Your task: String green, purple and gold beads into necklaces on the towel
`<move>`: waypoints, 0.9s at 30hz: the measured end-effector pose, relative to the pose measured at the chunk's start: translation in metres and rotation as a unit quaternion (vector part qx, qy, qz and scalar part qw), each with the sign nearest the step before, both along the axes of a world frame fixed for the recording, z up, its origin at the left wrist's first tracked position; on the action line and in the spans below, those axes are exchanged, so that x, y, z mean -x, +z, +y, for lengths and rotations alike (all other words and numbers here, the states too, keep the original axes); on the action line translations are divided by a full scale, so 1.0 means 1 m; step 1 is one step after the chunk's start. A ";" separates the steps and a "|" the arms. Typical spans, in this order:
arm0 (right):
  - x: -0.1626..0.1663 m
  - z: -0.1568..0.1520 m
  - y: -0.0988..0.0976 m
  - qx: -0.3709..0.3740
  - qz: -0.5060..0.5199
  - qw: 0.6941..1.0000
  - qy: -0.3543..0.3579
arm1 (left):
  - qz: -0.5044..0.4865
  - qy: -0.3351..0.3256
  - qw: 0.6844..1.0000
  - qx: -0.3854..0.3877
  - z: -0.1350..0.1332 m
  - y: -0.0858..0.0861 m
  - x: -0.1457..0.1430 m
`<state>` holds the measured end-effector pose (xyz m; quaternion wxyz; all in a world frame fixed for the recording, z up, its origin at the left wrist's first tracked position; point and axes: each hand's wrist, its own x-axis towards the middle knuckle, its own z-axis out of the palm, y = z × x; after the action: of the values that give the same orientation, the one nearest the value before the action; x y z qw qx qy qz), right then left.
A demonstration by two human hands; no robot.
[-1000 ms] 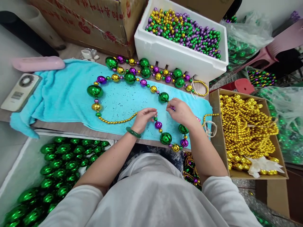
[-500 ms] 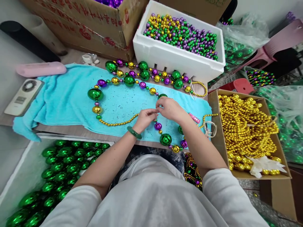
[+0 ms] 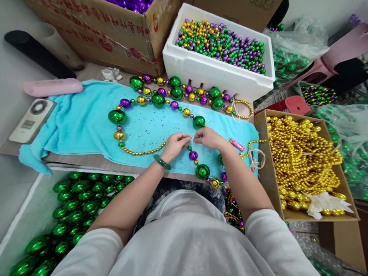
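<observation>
A foam box (image 3: 212, 74) holds green, gold and purple beads (image 3: 221, 40), a carton (image 3: 260, 126) gold strands (image 3: 301, 153); left hand (image 3: 175, 145) and right hand (image 3: 209, 138) meet fingertip to fingertip, pinching the necklace (image 3: 193, 155).

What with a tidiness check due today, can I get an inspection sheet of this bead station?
surface: blue towel over a table.
job's things: strand of green, purple and gold beads on the towel; second strand behind it.
clutter: pink case, remote, pink tag, white cord loop.
fingers: left hand and right hand pinch the strand, fingertips nearly touching.
cables: nothing seen.
surroundings: foam box of small mixed beads, carton of gold beads, tray of green balls, printed carton, bead bags.
</observation>
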<state>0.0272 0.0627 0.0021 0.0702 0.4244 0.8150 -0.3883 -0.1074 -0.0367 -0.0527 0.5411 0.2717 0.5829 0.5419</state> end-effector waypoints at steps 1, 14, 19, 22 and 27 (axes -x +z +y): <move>-0.002 0.000 -0.003 0.005 0.013 1.000 -0.010 | 0.001 -0.002 1.000 0.001 0.000 0.000 0.000; 0.002 -0.042 0.002 -0.139 -0.014 0.990 -0.036 | -0.118 0.013 0.991 0.063 0.004 -0.004 0.001; -0.010 -0.035 -0.008 -0.004 0.039 0.999 0.006 | -0.056 0.009 0.998 0.025 0.002 -0.005 0.003; -0.011 -0.018 -0.020 0.023 0.102 0.987 -0.126 | 0.029 -0.006 0.999 -0.020 -0.001 -0.007 0.003; 0.000 -0.007 -0.035 0.181 0.180 0.938 -0.234 | 0.113 -0.026 0.989 -0.096 -0.003 -0.013 0.002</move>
<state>0.0273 0.0561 -0.0325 -0.0946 0.5063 0.6077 -0.6045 -0.1096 -0.0395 -0.0658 0.4568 0.3969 0.5787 0.5466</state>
